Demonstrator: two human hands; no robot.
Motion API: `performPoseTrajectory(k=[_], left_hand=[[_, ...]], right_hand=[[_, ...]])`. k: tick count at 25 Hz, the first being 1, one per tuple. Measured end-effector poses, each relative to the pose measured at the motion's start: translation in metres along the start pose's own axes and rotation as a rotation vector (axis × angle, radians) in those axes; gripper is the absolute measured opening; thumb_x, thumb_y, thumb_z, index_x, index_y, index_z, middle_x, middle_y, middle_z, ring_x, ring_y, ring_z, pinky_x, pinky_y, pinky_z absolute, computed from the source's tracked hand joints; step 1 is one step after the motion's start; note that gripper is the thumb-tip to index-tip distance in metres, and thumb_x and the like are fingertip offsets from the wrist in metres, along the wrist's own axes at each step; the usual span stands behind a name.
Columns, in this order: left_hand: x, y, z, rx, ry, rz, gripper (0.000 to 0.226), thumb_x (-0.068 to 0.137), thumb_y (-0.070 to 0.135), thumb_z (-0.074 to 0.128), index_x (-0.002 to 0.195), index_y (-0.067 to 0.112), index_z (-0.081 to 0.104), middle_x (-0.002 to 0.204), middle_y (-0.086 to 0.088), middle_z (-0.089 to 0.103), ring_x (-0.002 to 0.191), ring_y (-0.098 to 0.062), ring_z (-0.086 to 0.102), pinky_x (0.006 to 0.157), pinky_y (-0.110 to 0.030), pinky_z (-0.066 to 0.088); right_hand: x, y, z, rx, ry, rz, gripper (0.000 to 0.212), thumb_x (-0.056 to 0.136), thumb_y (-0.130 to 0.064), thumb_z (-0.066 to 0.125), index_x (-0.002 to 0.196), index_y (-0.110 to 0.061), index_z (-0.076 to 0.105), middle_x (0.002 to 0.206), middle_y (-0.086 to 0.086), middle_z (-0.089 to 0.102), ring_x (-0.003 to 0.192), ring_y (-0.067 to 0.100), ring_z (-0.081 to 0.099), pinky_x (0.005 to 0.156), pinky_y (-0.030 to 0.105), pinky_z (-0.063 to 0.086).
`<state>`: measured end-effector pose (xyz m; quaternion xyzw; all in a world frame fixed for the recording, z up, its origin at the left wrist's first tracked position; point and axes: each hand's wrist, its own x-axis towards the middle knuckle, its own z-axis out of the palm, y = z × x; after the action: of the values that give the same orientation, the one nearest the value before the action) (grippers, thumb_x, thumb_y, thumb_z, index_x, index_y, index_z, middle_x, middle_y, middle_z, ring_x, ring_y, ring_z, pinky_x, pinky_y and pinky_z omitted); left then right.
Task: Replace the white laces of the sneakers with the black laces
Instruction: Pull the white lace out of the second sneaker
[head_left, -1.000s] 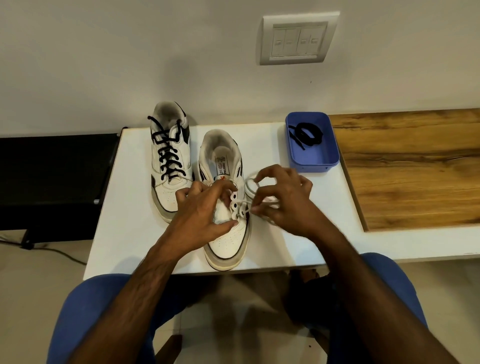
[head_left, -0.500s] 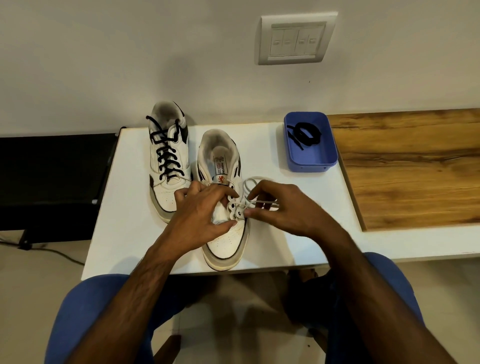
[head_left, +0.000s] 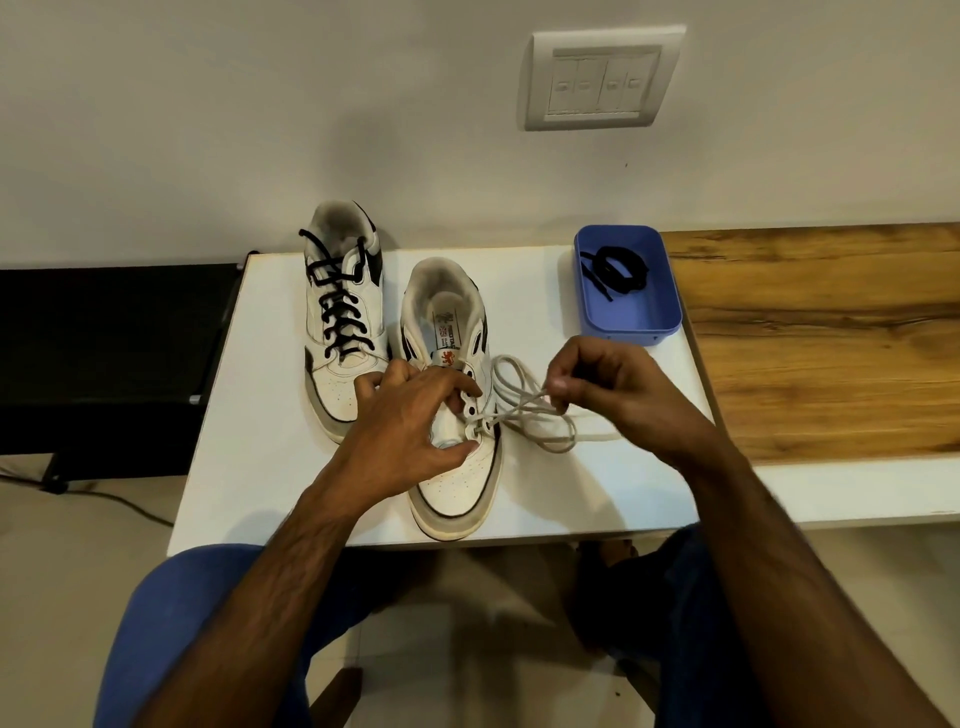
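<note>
Sitting on the white bench (head_left: 249, 415) at mid-frame are two white sneakers: the left sneaker (head_left: 343, 317), laced in black, and the right sneaker (head_left: 454, 467), with a white lace (head_left: 524, 410) in its lowest eyelets and looping loose to the right. One blue tray (head_left: 626, 317) at upper right holds one coiled black lace (head_left: 618, 267). The left hand (head_left: 410, 426) rests on the right sneaker's vamp, fingers curled about its eyelet area, while the right hand (head_left: 613, 389) pinches the white lace between thumb and fingers, other fingers curled.
</note>
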<state>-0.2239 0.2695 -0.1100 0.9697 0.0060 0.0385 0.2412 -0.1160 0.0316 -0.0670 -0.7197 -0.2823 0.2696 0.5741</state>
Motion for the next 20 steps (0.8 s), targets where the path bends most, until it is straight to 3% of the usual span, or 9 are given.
performPoseTrajectory(k=[2, 4, 6, 10, 16, 18, 20], left_hand=[[0.000, 0.000, 0.000, 0.006, 0.003, -0.001, 0.053, 0.074, 0.051, 0.079, 0.120, 0.044, 0.053, 0.102, 0.027, 0.059, 0.107, 0.000, 0.036, 0.087, -0.032, 0.018], [-0.001, -0.001, 0.001, 0.009, 0.003, -0.002, 0.051, 0.075, 0.050, 0.079, 0.119, 0.043, 0.054, 0.103, 0.027, 0.059, 0.107, -0.001, 0.036, 0.087, -0.033, 0.018], [0.000, 0.000, 0.001, 0.014, -0.003, 0.001, 0.049, 0.076, 0.051, 0.079, 0.117, 0.042, 0.054, 0.104, 0.026, 0.059, 0.107, -0.002, 0.036, 0.087, -0.033, 0.018], [0.000, 0.001, 0.001, 0.028, -0.003, 0.002, 0.044, 0.078, 0.056, 0.072, 0.115, 0.043, 0.054, 0.105, 0.025, 0.057, 0.107, -0.003, 0.036, 0.086, -0.034, 0.019], [0.000, 0.001, 0.000, 0.023, -0.008, -0.001, 0.046, 0.076, 0.051, 0.078, 0.114, 0.043, 0.054, 0.102, 0.026, 0.057, 0.105, -0.003, 0.037, 0.086, -0.033, 0.018], [0.000, 0.001, 0.000, 0.026, -0.002, 0.007, 0.046, 0.075, 0.051, 0.078, 0.114, 0.043, 0.053, 0.101, 0.025, 0.058, 0.105, -0.002, 0.036, 0.086, -0.032, 0.017], [0.000, 0.000, 0.000, 0.026, 0.002, 0.013, 0.047, 0.075, 0.050, 0.079, 0.114, 0.043, 0.053, 0.101, 0.025, 0.058, 0.105, -0.003, 0.037, 0.086, -0.032, 0.018]], right_hand=[[0.001, 0.000, -0.002, 0.073, -0.013, 0.005, 0.011, 0.096, -0.007, 0.060, 0.094, 0.003, 0.062, 0.083, 0.011, 0.065, 0.078, 0.023, 0.064, 0.077, 0.032, 0.052], [0.005, 0.006, 0.002, -0.100, -0.059, 0.069, 0.004, 0.097, -0.007, 0.062, 0.096, -0.005, 0.064, 0.088, 0.006, 0.071, 0.083, 0.019, 0.068, 0.081, 0.033, 0.056], [0.008, 0.015, 0.010, -0.343, -0.117, 0.134, 0.010, 0.095, -0.012, 0.063, 0.100, -0.018, 0.068, 0.094, -0.004, 0.073, 0.089, 0.012, 0.069, 0.088, 0.040, 0.057], [0.013, 0.013, 0.042, -0.452, -0.116, 0.131, 0.025, 0.090, -0.044, 0.070, 0.107, -0.026, 0.068, 0.092, -0.013, 0.070, 0.086, 0.005, 0.067, 0.079, 0.028, 0.057], [0.025, 0.011, 0.045, -0.689, -0.059, 0.097, 0.006, 0.089, -0.019, 0.075, 0.094, -0.016, 0.074, 0.091, -0.002, 0.073, 0.083, 0.014, 0.066, 0.075, 0.031, 0.052], [0.018, 0.005, 0.025, -0.579, -0.110, 0.086, 0.003, 0.092, -0.016, 0.072, 0.094, -0.013, 0.072, 0.089, -0.004, 0.073, 0.082, 0.011, 0.067, 0.076, 0.026, 0.054], [0.006, -0.003, 0.003, -0.201, -0.126, 0.043, 0.005, 0.094, -0.010, 0.067, 0.095, -0.005, 0.068, 0.087, 0.000, 0.069, 0.081, 0.013, 0.065, 0.077, 0.024, 0.053]])
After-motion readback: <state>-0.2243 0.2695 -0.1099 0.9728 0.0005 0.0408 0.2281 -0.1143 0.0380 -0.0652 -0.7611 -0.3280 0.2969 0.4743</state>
